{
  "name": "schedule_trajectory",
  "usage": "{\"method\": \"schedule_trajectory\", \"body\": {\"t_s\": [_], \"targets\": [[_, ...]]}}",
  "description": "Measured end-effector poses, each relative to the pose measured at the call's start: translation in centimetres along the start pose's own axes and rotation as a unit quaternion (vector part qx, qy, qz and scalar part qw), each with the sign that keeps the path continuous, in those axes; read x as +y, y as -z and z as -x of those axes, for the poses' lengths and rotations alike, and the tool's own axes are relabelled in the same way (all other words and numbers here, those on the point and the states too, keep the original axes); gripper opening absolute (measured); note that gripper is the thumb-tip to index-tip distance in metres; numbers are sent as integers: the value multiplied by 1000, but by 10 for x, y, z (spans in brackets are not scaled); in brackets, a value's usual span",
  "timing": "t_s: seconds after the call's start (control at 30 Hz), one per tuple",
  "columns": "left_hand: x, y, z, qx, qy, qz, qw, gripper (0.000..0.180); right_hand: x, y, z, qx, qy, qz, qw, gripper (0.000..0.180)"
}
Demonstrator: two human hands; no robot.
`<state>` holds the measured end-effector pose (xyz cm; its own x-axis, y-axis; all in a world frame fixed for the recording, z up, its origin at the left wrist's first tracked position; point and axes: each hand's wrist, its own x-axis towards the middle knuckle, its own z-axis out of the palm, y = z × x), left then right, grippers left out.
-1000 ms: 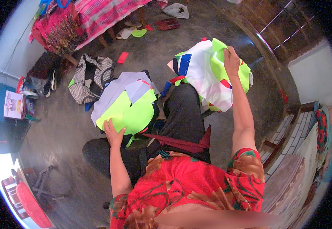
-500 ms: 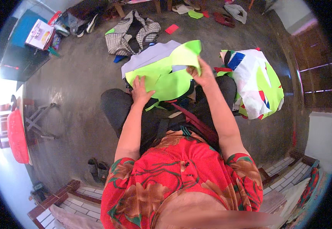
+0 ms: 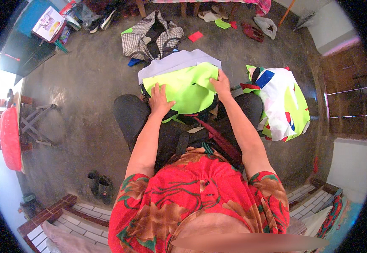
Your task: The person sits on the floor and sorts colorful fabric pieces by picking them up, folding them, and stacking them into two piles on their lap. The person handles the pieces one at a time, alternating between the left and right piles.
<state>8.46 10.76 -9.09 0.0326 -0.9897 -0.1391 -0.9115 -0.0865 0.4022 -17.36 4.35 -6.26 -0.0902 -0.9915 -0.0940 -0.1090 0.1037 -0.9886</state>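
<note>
A neon yellow-green fabric piece [image 3: 183, 84] lies spread over a pale grey fabric piece [image 3: 179, 60], above dark cloth between my bent knees. My left hand [image 3: 160, 101] rests on its left part, fingers apart and pressed flat. At the right edge, my right hand [image 3: 222, 85] pinches the neon fabric between thumb and fingers. A dark gap shows near the neon piece's middle. Below it, a dark red strip [image 3: 217, 137] runs across my lap, and a small pale scrap [image 3: 195, 130] lies beside it.
A white bundle [image 3: 278, 95] with neon, red and blue scraps stands right of my knee. Beyond my work lie a checked cloth bag [image 3: 149, 38], a red scrap [image 3: 195, 36] and shoes [image 3: 252, 32]. Left are a folding stand [image 3: 38, 122] and a red plastic basin [image 3: 10, 139].
My right hand has lowered the lifted, folded right end of the neon fabric and laid it flat over the grey piece. My left hand has stayed on the fabric. The view has shifted slightly.
</note>
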Motion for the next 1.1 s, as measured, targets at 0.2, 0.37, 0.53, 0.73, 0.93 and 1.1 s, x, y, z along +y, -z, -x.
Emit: {"method": "schedule_trajectory", "body": {"t_s": [0.2, 0.37, 0.53, 0.73, 0.93, 1.1], "targets": [[1, 2, -1, 4, -9, 2, 1000, 90, 33, 34, -31, 94, -26, 225, 969, 65], [3, 3, 1, 2, -11, -14, 1000, 86, 32, 23, -14, 122, 135, 409, 894, 70], [-9, -10, -3, 37, -53, 5, 998, 86, 31, -12, 16, -119, 162, 534, 821, 66], [-8, -10, -7, 13, -55, -11, 998, 90, 16, -4, 23, -128, 125, 515, 838, 66], [-4, -6, -5, 5, -55, -14, 998, 88, -30, 38, 40, -2, 273, 407, 871, 60], [-3, -3, -2, -2, -53, -15, 998, 89, -90, 135, 62, 192, 284, 409, 846, 43]]}}
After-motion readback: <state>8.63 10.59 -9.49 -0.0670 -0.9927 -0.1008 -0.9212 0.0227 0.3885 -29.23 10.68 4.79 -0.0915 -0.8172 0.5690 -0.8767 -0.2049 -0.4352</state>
